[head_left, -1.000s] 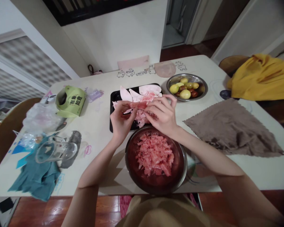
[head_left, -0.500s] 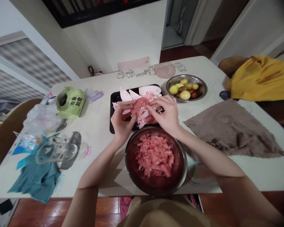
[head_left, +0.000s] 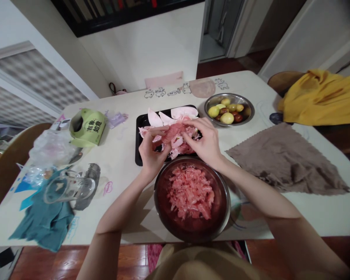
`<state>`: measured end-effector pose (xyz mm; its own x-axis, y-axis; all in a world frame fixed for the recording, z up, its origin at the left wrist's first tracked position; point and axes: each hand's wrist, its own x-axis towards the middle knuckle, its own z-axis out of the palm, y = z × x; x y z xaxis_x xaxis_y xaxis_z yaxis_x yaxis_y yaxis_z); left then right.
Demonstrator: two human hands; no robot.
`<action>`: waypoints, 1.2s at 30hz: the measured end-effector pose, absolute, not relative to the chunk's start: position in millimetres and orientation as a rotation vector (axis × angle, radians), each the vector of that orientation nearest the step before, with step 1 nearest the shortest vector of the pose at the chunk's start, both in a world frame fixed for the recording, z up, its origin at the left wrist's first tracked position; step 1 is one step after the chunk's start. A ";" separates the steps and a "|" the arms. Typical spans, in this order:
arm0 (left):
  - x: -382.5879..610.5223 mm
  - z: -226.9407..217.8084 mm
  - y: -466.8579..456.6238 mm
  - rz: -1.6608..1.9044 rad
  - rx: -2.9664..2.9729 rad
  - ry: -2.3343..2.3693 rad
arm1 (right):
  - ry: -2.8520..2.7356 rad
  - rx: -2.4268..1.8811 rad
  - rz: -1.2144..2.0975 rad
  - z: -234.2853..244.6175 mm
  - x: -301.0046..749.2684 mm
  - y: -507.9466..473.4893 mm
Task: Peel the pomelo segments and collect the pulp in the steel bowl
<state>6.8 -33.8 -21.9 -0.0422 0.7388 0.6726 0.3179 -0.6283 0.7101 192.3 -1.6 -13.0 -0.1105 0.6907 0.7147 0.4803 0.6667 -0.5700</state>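
Between my two hands is a pinkish-red pomelo segment (head_left: 174,132), held over a black tray (head_left: 138,157). My left hand (head_left: 152,151) pinches its left side with thumb and fingers. On the other side, the fingers of my right hand (head_left: 205,140) are closed on the segment's right edge. Pale pink peel pieces (head_left: 184,112) and torn membrane (head_left: 177,149) fill much of the tray. Nearer my body stands a large steel bowl (head_left: 158,206) with a heap of peeled red pomelo flesh (head_left: 191,192). My fingertips partly hide the segment.
A steel bowl (head_left: 252,113) of small green and brown fruit stands back right. A brown cloth (head_left: 288,163) lies on the right. Leftward are a green carton (head_left: 90,126), a clear glass jug (head_left: 70,186), plastic bags (head_left: 51,147) and a teal cloth (head_left: 45,221).
My fingers have shifted slightly on the pomelo segment, which sits a little lower between my hands. The bowl and tray have stayed put.
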 end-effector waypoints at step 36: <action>2.8 -5.5 -37.8 1.463 1.908 1.108 | -1.924 -0.719 0.324 -7.8 184.9 -10.5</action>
